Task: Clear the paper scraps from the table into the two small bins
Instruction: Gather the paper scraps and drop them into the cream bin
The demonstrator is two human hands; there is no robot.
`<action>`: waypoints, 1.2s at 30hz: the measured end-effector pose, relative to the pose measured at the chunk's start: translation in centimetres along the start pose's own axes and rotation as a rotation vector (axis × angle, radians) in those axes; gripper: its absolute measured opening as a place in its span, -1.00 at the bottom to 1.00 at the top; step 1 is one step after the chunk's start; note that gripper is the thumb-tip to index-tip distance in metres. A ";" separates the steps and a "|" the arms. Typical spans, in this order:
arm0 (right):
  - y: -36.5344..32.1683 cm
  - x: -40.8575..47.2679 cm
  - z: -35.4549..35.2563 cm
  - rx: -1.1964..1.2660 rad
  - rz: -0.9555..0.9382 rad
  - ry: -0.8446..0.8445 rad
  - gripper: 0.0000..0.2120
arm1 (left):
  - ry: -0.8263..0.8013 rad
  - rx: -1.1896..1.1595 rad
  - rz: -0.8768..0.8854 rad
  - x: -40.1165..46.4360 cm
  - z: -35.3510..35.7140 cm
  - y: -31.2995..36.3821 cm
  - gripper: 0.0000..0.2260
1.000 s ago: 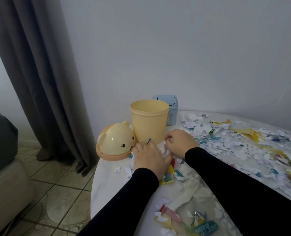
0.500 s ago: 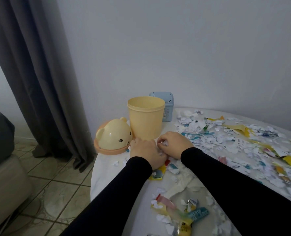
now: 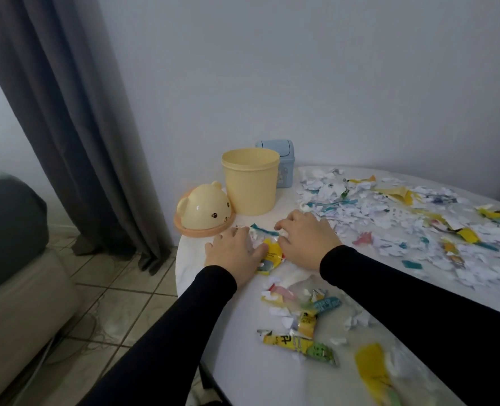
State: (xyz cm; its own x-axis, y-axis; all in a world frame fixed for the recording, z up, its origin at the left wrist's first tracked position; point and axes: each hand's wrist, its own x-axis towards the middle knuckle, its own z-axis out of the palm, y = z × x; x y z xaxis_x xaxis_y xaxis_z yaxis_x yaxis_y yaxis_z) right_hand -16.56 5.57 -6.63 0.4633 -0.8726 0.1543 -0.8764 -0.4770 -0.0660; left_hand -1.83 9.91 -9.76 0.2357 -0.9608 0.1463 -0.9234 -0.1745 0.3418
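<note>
Both hands lie spread, palms down: the left hand and right hand press on a small heap of paper scraps between them near the white tabletop's left edge. Two bins stand beyond: one open yellow bin, one blue bin half hidden behind it. A bear-faced lid, grey curtain and tiled floor lie leftward.

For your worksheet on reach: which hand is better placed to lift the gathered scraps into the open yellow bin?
Probably the right hand: it lies nearer the open yellow plastic bin, directly below it. The left hand sits beside the bear-shaped lid.
</note>
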 end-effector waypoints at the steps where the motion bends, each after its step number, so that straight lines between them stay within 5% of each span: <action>1: -0.3 -1.1 -0.1 -0.003 0.020 -0.038 -0.62 | -0.019 0.023 0.015 -0.2 0.1 0.1 -0.48; 6: -0.7 -6.8 -0.8 -0.025 0.109 -0.197 -0.57 | -0.015 -0.002 0.062 -1.2 0.0 1.3 -0.45; 13: -0.5 -12.5 0.3 0.004 0.212 -0.133 -0.52 | -0.115 0.077 0.167 -5.6 0.6 3.3 -0.22; 24: 1.0 -10.6 2.6 0.054 0.216 0.029 -0.50 | 0.076 0.148 0.095 -6.0 2.5 4.0 -0.39; 31: 2.7 -5.7 1.8 0.003 0.199 0.072 -0.51 | 0.208 -0.086 0.006 -1.9 1.6 4.7 -0.55; 36: 3.2 -2.7 -0.6 -0.045 0.136 0.042 -0.57 | -0.065 0.009 0.068 -2.2 0.5 3.9 -0.21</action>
State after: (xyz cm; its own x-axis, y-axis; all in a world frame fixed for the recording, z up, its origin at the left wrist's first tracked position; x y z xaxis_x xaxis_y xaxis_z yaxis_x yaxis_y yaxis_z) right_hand -20.68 6.44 -6.63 0.3349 -0.9233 0.1882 -0.9361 -0.3487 -0.0452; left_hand -6.07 11.23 -9.21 0.1527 -0.9824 0.1079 -0.9395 -0.1104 0.3244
